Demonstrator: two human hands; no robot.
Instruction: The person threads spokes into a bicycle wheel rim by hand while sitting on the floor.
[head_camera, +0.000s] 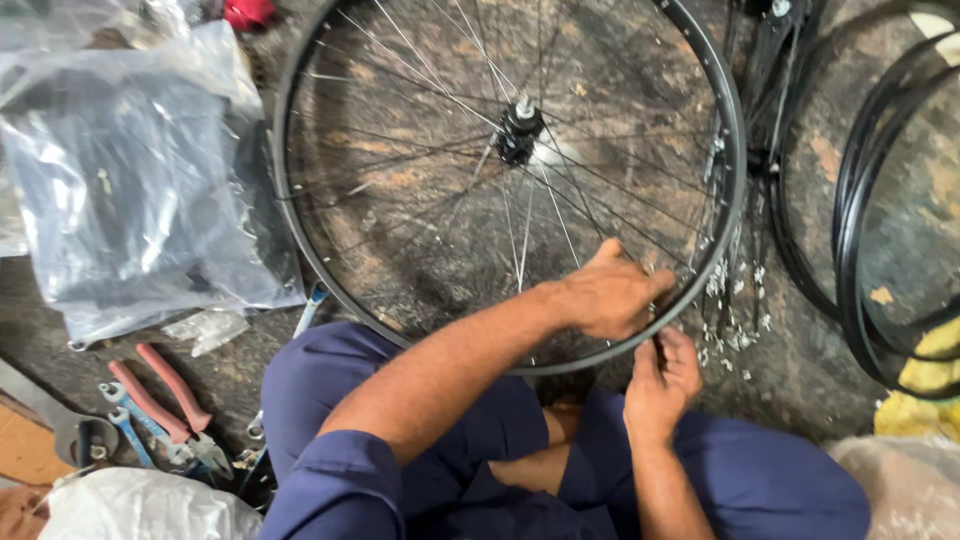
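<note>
A black bicycle wheel rim (300, 250) with thin steel spokes and a hub (519, 128) lies flat over my knees and the floor. My left hand (610, 295) rests inside the near right part of the rim, fingers pinched on a spoke end by the rim wall. My right hand (662, 375) sits just outside the rim below it, fingertips closed on a small spoke nipple at the rim's outer edge. Both hands almost touch across the rim.
A large clear plastic bag (140, 190) lies at the left. Red-handled pliers (165, 400) and blue spanners (125, 425) lie at the lower left. Loose spokes and nipples (735, 290) are piled right of the wheel. More black rims (860, 250) lie at far right.
</note>
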